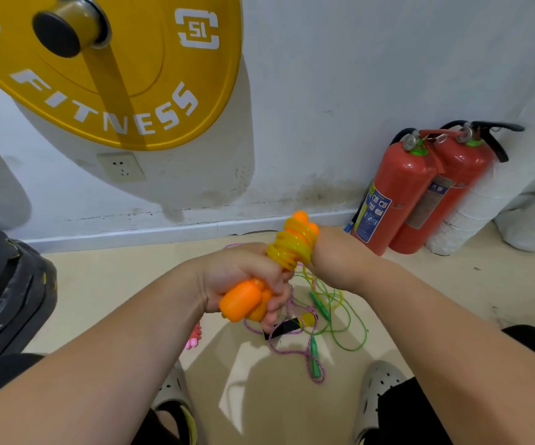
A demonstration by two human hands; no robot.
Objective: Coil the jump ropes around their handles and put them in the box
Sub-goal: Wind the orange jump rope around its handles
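Orange handles (253, 297): our left hand (243, 277) grips both, yellow rope (288, 252) coiled above.
Right hand (320, 248): hidden behind coil; we cannot tell its grip.

"FITNESS" in white on the yellow weight plate (150, 91)

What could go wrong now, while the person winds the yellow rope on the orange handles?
The yellow coils sit bunched near the top of the orange handles, gripped low by the left hand, so they might slip off. The loose ropes on the floor lie tangled between the feet and could snag.
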